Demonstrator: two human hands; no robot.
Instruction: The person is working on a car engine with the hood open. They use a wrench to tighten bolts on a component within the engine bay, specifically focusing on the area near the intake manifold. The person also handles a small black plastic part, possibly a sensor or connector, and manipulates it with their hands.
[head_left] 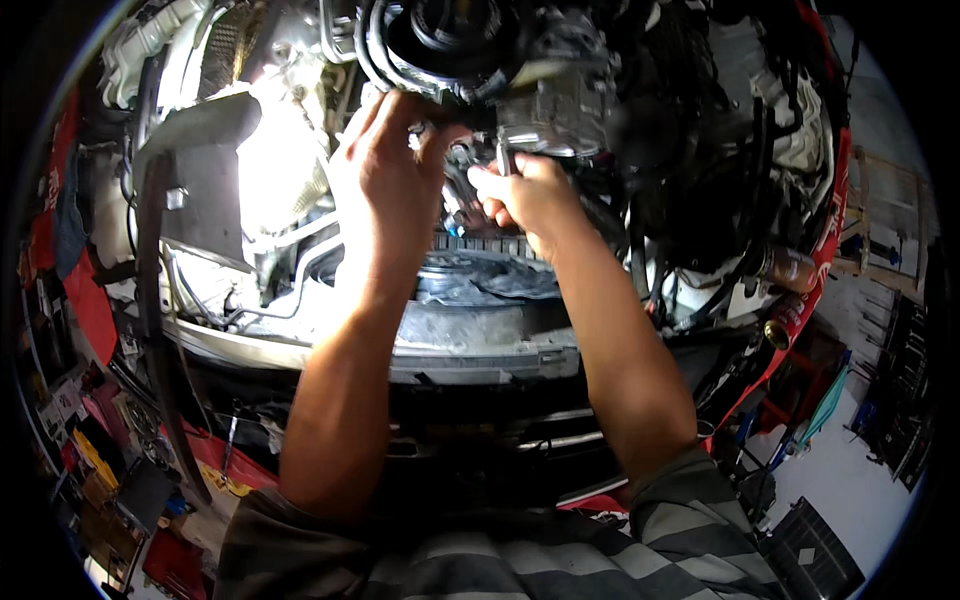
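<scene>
Both my arms reach into a car's open engine bay. My left hand (pixel 388 150) is up against the engine below a large round black part (pixel 455 30). Its fingers are bent, with the tips hidden among the parts, so what they grip does not show. To its right, my right hand (pixel 535 195) is closed on a slim silver metal tool (pixel 503 157), which stands nearly upright beside a grey metal housing (pixel 555 115). The tool's far end meets the engine parts, and its exact kind is unclear. Small fittings and a bit of blue (pixel 456 230) show between my hands.
A metal crossbar (pixel 480 360) runs along the front of the bay. At the left, a grey panel (pixel 205 190) stands near a dark upright bar (pixel 155 270). Red covers (pixel 815 265) drape the sides. A brownish can (pixel 790 268) sits at the right edge, with tools (pixel 895 380) beyond.
</scene>
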